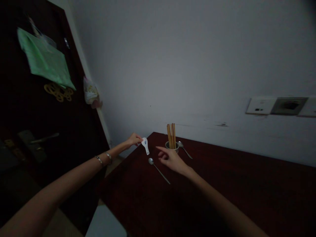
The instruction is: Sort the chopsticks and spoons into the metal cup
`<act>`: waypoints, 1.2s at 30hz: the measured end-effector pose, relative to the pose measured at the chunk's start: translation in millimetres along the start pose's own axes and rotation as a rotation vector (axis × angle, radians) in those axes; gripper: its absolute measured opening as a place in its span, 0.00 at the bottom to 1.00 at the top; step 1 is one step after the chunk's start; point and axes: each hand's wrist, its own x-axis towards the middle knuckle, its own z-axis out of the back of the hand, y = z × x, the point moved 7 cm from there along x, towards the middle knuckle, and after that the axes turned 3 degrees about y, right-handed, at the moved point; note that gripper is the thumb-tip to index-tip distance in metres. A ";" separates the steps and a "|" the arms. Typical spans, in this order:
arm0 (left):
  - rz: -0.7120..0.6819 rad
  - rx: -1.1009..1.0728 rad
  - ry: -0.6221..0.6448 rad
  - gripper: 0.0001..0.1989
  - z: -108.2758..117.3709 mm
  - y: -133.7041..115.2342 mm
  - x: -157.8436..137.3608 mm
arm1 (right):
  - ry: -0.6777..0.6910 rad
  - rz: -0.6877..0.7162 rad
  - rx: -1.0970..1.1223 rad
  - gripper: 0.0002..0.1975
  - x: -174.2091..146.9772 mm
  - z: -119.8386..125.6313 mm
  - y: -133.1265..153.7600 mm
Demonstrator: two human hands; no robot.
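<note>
Nearest the camera, two bare forearms (81,174) reach across a dark red desk (138,200). The left hand (134,139) has its grip pinched on the bowl of a white spoon (145,143) near the desk's left edge. The right hand (171,158), grip loosely parted and empty, is between a near metal spoon (158,171) and a far cup (177,148) holding chopsticks (171,136).

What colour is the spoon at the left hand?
The spoon is white with a small blue pattern; head view shows it.

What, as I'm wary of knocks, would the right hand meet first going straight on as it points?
Probably the white spoon held in the left hand, though depth is unclear.
</note>
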 end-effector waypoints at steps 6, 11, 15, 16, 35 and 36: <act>0.304 -0.033 0.089 0.04 -27.1 74.7 -37.7 | 0.217 -0.023 0.140 0.29 -15.8 -83.0 -0.7; 0.387 -0.045 0.121 0.05 -42.8 95.2 -61.1 | 0.135 -0.109 0.224 0.16 -20.3 -108.7 -12.4; 0.420 -0.037 0.163 0.07 -53.7 104.5 -72.2 | 0.036 -0.123 0.212 0.14 -21.3 -109.6 -15.8; 0.422 -0.031 0.176 0.07 -56.3 107.1 -73.5 | 0.027 -0.131 0.204 0.14 -21.5 -110.0 -17.6; -0.145 0.781 0.391 0.12 -74.8 78.2 -74.3 | -0.003 -0.032 0.132 0.15 -31.9 -112.1 -24.9; -0.167 0.806 0.400 0.13 -76.7 77.3 -74.9 | -0.007 -0.033 0.131 0.15 -32.0 -112.7 -26.6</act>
